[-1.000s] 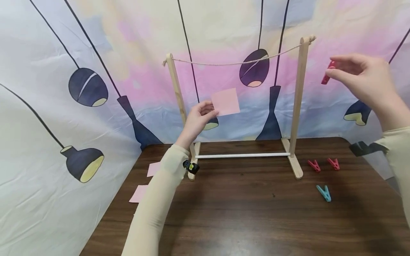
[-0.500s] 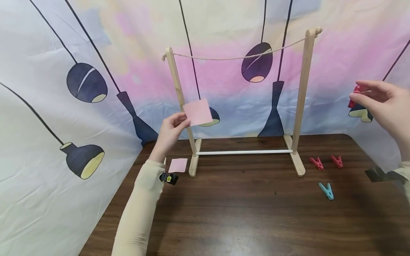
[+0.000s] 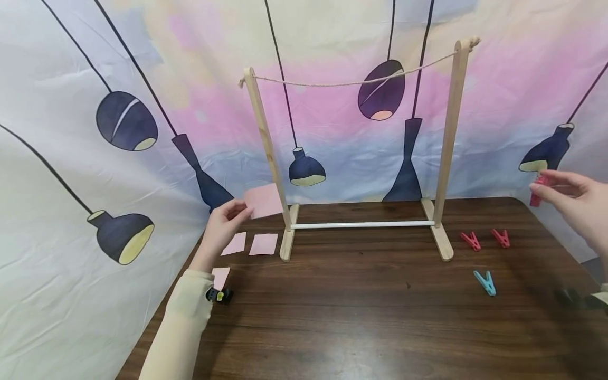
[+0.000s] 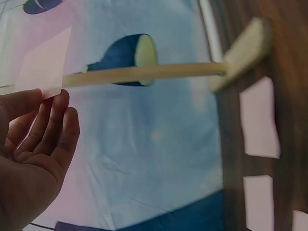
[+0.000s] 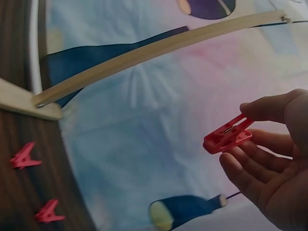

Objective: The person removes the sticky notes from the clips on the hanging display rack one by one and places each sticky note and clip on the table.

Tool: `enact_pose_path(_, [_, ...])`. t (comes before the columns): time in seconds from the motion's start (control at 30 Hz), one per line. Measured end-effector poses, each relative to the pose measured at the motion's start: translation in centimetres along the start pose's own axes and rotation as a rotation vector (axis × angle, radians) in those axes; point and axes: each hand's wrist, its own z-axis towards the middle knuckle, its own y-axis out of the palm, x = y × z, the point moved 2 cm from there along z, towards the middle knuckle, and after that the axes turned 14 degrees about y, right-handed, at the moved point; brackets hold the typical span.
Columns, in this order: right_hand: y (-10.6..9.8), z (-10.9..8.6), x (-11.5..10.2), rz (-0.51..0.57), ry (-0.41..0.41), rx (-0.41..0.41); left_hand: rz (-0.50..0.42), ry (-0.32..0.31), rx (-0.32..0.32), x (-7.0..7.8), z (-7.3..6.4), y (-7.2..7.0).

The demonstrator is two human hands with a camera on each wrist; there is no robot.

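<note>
My left hand (image 3: 222, 228) pinches a pink square of paper (image 3: 264, 201) by its corner, raised in front of the rack's left post. In the left wrist view the paper (image 4: 44, 65) stands up between thumb and fingers. My right hand (image 3: 580, 205) holds a red clothespin (image 3: 539, 191) by its handle ends, out to the right of the rack. The right wrist view shows this clothespin (image 5: 227, 136) between thumb and fingers. The wooden rack (image 3: 451, 134) has a string (image 3: 332, 84) tied between its post tops, with nothing hanging on it.
On the table (image 3: 356, 311), pink papers (image 3: 264, 244) lie at the left beside the rack's foot. Two red clothespins (image 3: 471, 241) and a blue clothespin (image 3: 485, 283) lie at the right. A white bar (image 3: 361, 225) joins the rack's feet. A printed cloth (image 3: 332, 31) hangs behind.
My left hand has moved left and down with the paper, away from the middle of the rack. My right hand has come down and a little right with the red clothespin.
</note>
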Motion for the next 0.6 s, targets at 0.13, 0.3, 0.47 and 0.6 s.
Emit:
enact_pose_path(0.13, [0.5,-0.7,1.4,-0.106,0.051,-0.036,0.026,-0.020,-0.035,-0.2,-1.8,-0.5])
enact_pose_path(0.3, [1.1,-0.9,3.7,-0.173,0.048,-0.094,0.063,-0.078,-0.084,0.6,-3.8,-1.0])
enact_pose_path(0.47, [1.7,-1.2,5.7,-0.202,0.043,-0.166,0.117,-0.122,-0.166,-2.5,-5.8,-1.1])
enact_pose_path(0.6, [2.3,-1.7,6.8,-0.283,0.079,-0.176,0.124,-0.143,-0.230,-4.2,-6.9,-1.0])
